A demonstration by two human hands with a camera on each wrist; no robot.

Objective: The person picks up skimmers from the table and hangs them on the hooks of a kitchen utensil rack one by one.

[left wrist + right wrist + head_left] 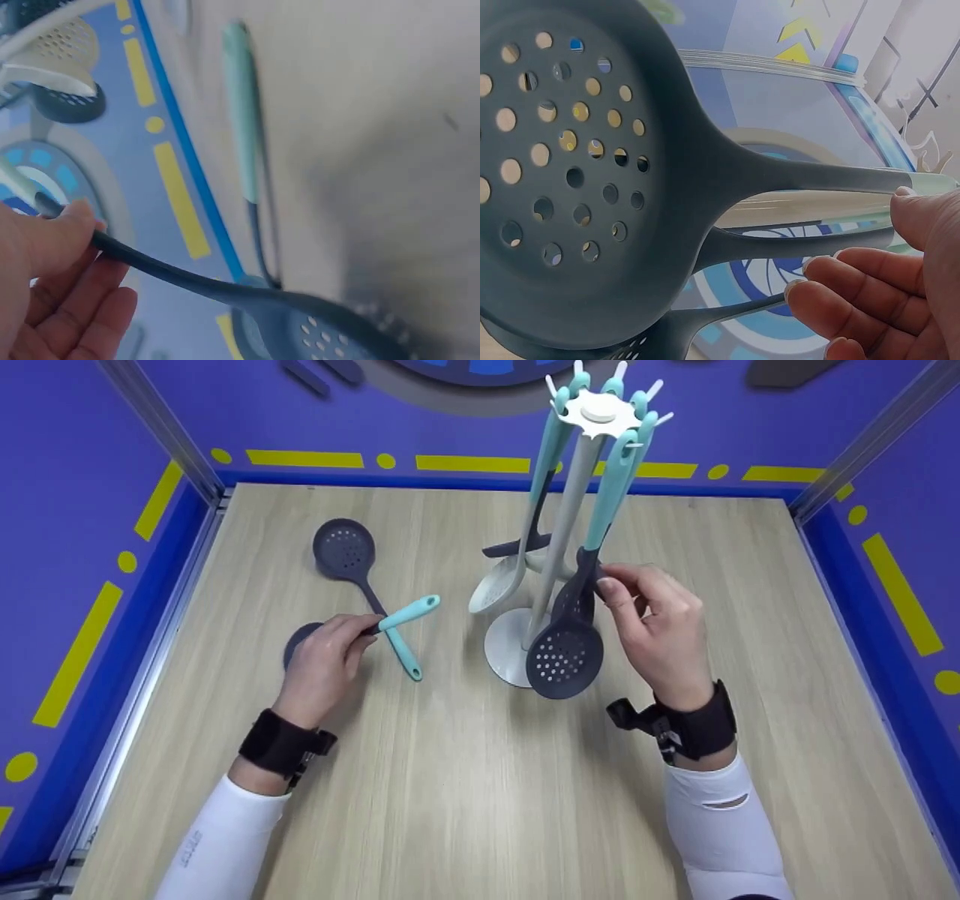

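My left hand pinches a dark skimmer by its shaft. Its teal handle points right, and its perforated head shows in the left wrist view. A second skimmer lies on the table, the held handle overlapping its own. On the right, my right hand is at the shafts of dark utensils hanging from a white rack. The thumb touches the neck of the front hanging skimmer. My fingers are loosely bent below, apart from the thumb.
A pale slotted spoon and a flat-headed dark utensil hang on the rack's left and back. Its round base stands on the wooden table. Blue panels wall in the sides and back.
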